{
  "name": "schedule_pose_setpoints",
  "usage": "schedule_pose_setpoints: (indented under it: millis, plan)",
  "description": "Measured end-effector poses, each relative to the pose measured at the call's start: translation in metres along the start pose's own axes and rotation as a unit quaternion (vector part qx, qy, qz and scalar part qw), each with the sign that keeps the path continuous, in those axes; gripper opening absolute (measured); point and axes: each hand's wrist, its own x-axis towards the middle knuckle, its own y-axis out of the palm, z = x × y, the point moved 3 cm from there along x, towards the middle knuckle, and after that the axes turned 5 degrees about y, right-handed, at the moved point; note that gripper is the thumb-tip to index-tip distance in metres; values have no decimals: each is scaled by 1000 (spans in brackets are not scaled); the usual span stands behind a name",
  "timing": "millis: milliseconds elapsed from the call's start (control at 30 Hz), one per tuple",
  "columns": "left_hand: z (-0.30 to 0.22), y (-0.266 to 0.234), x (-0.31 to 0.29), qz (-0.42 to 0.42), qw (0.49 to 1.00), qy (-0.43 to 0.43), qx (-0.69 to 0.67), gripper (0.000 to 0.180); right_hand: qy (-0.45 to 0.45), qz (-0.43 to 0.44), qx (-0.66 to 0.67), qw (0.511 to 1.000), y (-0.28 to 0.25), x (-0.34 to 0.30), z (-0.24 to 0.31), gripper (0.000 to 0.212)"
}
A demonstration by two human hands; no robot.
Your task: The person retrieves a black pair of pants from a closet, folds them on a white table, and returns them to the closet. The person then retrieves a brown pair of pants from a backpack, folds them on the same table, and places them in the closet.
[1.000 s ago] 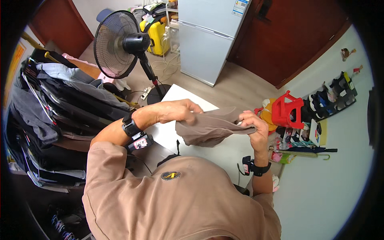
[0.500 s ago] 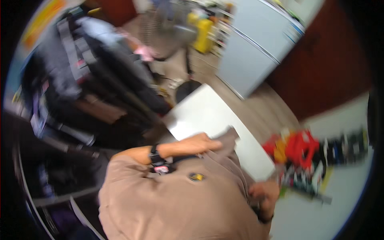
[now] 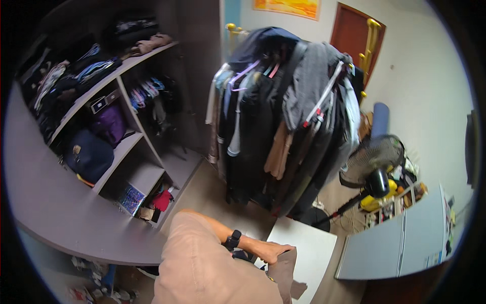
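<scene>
We look across a cluttered bedroom with pale walls, a reddish-brown door (image 3: 354,35) at the far end and a framed orange picture (image 3: 287,7) high beside it. On our left stands an open grey wardrobe (image 3: 76,202) whose shelves hold folded clothes, a purple bag (image 3: 108,123) and a dark blue bag (image 3: 88,154), with a shiny patterned box (image 3: 131,199) in the lowest compartment. In the middle a clothes rack (image 3: 288,121) is loaded with dark coats, grey garments and a beige one, all on hangers. To the right of the rack a black pedestal fan (image 3: 373,162) stands on the wooden floor, and a pale grey fridge (image 3: 400,243) bends along the lower right rim. Below the rack lies a white tabletop (image 3: 309,248). Our left hand (image 3: 276,252), with a black watch (image 3: 233,239) on the wrist, is closed over the top edge of a brownish-grey garment (image 3: 284,273), which hangs down from the hand just above the near edge of the tabletop. Our beige-sleeved shoulder fills the bottom of the view, and our right hand is out of sight, so we cannot tell its grip.
</scene>
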Motion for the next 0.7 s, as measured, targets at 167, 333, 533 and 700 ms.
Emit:
schedule_pose_setpoints:
  millis: [167, 333, 533, 700]
  plan:
    - [-16, -25, -44, -30, 987, -111, 113, 73, 28, 49, -47, 997, -13, 8, 7, 20]
    - [2, -33, -43, -13, 927, 254, 277, 51, 73, 47, -39, 995, -24, -1, 8, 22]
    - [-9, -48, -20, 279, 957, 65, 46, 48, 68, -253, 161, 952, 5, -36, -43, 30]
    - [-13, -26, 30, 276, 945, 90, 149, 26, 87, -338, 66, 935, 10, -64, -34, 24]
